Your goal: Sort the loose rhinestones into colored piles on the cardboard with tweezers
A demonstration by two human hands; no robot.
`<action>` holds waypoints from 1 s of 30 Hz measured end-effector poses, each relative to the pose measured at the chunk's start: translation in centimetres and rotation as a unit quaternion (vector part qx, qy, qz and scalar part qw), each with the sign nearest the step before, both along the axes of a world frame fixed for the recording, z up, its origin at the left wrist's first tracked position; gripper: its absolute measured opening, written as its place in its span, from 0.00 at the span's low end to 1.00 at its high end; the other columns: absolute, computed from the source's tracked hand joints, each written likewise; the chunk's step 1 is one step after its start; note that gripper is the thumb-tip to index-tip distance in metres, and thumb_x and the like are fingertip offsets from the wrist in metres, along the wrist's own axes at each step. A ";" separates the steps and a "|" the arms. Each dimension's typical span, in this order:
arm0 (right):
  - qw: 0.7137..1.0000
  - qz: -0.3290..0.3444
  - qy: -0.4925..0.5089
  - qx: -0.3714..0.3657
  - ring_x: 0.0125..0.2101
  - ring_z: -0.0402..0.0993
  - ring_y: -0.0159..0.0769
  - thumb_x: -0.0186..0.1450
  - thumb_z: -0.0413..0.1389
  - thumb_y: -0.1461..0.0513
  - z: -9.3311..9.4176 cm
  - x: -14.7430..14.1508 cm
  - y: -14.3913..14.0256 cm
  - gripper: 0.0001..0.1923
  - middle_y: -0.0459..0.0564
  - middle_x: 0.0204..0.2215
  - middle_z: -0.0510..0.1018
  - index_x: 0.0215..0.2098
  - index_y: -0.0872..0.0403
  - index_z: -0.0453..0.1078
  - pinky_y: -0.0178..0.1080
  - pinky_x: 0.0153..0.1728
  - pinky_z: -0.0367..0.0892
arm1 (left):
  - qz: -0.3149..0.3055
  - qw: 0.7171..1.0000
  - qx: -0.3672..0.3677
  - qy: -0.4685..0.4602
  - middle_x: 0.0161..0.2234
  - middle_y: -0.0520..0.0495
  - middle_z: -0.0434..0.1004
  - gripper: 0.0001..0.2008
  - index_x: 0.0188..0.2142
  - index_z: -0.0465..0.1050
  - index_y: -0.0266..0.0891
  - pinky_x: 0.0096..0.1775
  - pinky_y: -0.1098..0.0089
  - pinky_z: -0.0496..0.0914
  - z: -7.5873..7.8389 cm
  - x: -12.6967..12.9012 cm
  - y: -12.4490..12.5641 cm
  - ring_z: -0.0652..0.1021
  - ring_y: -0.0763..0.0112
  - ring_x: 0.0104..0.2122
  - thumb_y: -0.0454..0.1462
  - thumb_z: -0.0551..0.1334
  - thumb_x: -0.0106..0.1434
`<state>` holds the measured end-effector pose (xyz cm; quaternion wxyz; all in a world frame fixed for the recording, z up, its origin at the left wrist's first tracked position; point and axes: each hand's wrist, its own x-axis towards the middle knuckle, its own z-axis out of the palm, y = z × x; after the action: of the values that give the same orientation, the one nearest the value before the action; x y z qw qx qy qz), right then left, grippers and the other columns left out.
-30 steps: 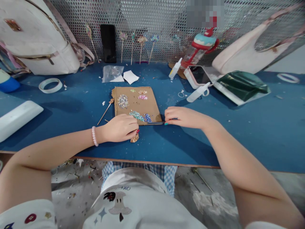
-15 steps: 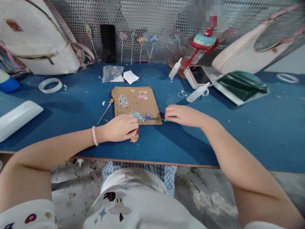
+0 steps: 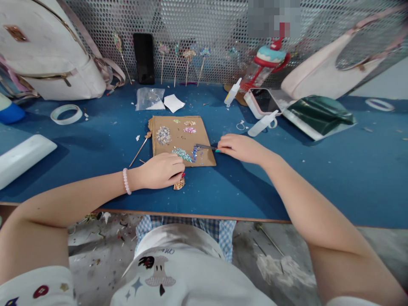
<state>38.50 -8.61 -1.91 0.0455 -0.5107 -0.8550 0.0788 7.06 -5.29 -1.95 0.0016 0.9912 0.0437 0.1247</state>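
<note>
My left hand (image 3: 159, 171) is closed at the near edge of a cardboard sheet (image 3: 207, 160), fingers pinching a gold fan-shaped hairpin ornament (image 3: 179, 184). The short end of a thin stick (image 3: 142, 161) shows behind the wrist side of that hand. My right hand (image 3: 242, 148) grips dark tweezers (image 3: 208, 147), whose tip reaches into blue sequins (image 3: 195, 152) on the cardboard. Beside these lie turquoise sequins (image 3: 181, 154). Farther back sit a pale iridescent heap (image 3: 163, 135), pink sequins (image 3: 190, 130) and small gold and green groups.
A gold-topped hairpin stick (image 3: 139, 150) lies left of the cardboard. Right of it are glue bottles (image 3: 263, 123) and a phone (image 3: 264, 102). Decorated sticks (image 3: 187, 63) lean against the mesh panel. A tape roll (image 3: 66, 114) and white backpack (image 3: 57, 51) stand left.
My right hand has moved slightly away from me with the tweezers, now angled differently. The blue sequins are spread into a longer strip. My left hand stays in place.
</note>
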 end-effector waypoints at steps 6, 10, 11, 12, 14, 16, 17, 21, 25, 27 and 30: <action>0.999 0.021 0.048 -0.012 0.34 0.68 0.40 0.71 0.43 0.54 0.5 -0.2 -0.6 0.19 0.52 0.29 0.72 0.29 0.53 0.69 0.42 0.37 0.62 | -0.001 1.000 0.001 -0.006 0.29 0.47 0.73 0.12 0.31 0.71 0.36 0.35 0.68 0.67 -0.1 0.0 0.0 0.71 0.68 0.30 0.35 0.54 0.70; 0.990 0.074 0.086 -0.079 0.32 0.67 0.37 0.71 0.44 0.52 1.4 -1.1 -1.7 0.20 0.51 0.28 0.71 0.28 0.52 0.69 0.39 0.34 0.62 | -0.001 1.000 0.002 -0.004 0.29 0.47 0.73 0.12 0.31 0.71 0.36 0.34 0.68 0.66 -0.1 0.0 0.0 0.71 0.68 0.30 0.35 0.54 0.70; 0.988 0.083 0.092 -0.092 0.32 0.67 0.37 0.71 0.44 0.53 1.6 -1.3 -2.0 0.20 0.51 0.28 0.71 0.28 0.53 0.69 0.39 0.34 0.62 | -0.001 1.000 0.001 -0.003 0.29 0.47 0.73 0.12 0.31 0.71 0.36 0.34 0.68 0.66 -0.1 0.0 -0.1 0.71 0.69 0.30 0.35 0.54 0.70; 0.986 0.088 0.094 -0.103 0.32 0.67 0.37 0.71 0.44 0.53 1.7 -1.5 -2.1 0.20 0.51 0.28 0.71 0.28 0.53 0.69 0.39 0.35 0.62 | 0.000 1.000 0.001 -0.003 0.29 0.47 0.73 0.12 0.31 0.71 0.36 0.34 0.68 0.66 -0.1 0.0 -0.1 0.71 0.69 0.30 0.35 0.54 0.70; 0.984 0.094 0.091 -0.118 0.32 0.67 0.37 0.71 0.45 0.53 1.8 -1.8 -2.3 0.20 0.51 0.28 0.71 0.28 0.53 0.69 0.40 0.35 0.62 | 0.001 1.000 0.001 -0.003 0.29 0.47 0.73 0.11 0.31 0.71 0.36 0.34 0.68 0.66 0.0 0.0 -0.1 0.71 0.68 0.30 0.35 0.54 0.70; 0.985 0.091 0.081 -0.125 0.32 0.67 0.38 0.71 0.45 0.53 1.8 -2.0 -2.2 0.19 0.51 0.28 0.71 0.28 0.53 0.69 0.40 0.35 0.61 | 0.002 1.000 0.000 -0.001 0.29 0.47 0.73 0.11 0.31 0.71 0.36 0.34 0.68 0.66 0.0 0.0 -0.1 0.72 0.68 0.30 0.35 0.55 0.70; 0.985 0.087 0.076 -0.125 0.33 0.67 0.38 0.71 0.44 0.54 1.7 -2.0 -2.2 0.19 0.51 0.28 0.71 0.28 0.52 0.69 0.41 0.35 0.61 | 0.003 1.000 0.000 0.000 0.29 0.47 0.73 0.11 0.31 0.71 0.36 0.34 0.68 0.66 0.0 0.0 -0.1 0.72 0.69 0.30 0.35 0.55 0.70; 0.990 0.064 0.062 -0.110 0.32 0.66 0.38 0.71 0.44 0.54 1.6 -2.1 -2.0 0.19 0.51 0.27 0.71 0.27 0.52 0.67 0.41 0.35 0.61 | 0.003 1.000 -0.004 0.002 0.29 0.47 0.73 0.12 0.31 0.71 0.36 0.34 0.68 0.66 0.1 0.0 -0.1 0.72 0.69 0.30 0.35 0.54 0.70; 0.993 0.049 0.050 -0.095 0.32 0.67 0.38 0.70 0.44 0.55 1.5 -2.0 -1.9 0.18 0.51 0.27 0.70 0.27 0.52 0.67 0.41 0.35 0.61 | 0.004 1.000 -0.010 0.006 0.30 0.47 0.73 0.12 0.32 0.71 0.36 0.34 0.69 0.66 0.0 0.0 -0.1 0.72 0.69 0.30 0.35 0.54 0.70; 0.994 0.045 0.044 -0.089 0.32 0.67 0.38 0.70 0.44 0.55 1.4 -1.9 -1.8 0.18 0.51 0.27 0.70 0.26 0.52 0.67 0.40 0.35 0.61 | 0.003 1.000 -0.012 0.006 0.30 0.46 0.73 0.12 0.32 0.71 0.36 0.34 0.68 0.66 0.0 0.0 -0.1 0.72 0.69 0.30 0.35 0.53 0.70; 0.996 0.038 0.034 -0.078 0.31 0.66 0.37 0.70 0.43 0.56 1.3 -1.8 -1.7 0.19 0.51 0.27 0.70 0.26 0.53 0.66 0.40 0.34 0.61 | 0.001 1.000 -0.015 0.006 0.30 0.46 0.73 0.12 0.32 0.71 0.36 0.34 0.68 0.66 0.0 0.1 0.0 0.72 0.69 0.30 0.35 0.54 0.70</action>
<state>36.67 -10.30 -0.57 0.0312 -0.4765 -0.8633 0.1637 7.13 -5.31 -1.93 0.0158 0.9917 0.0465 0.1185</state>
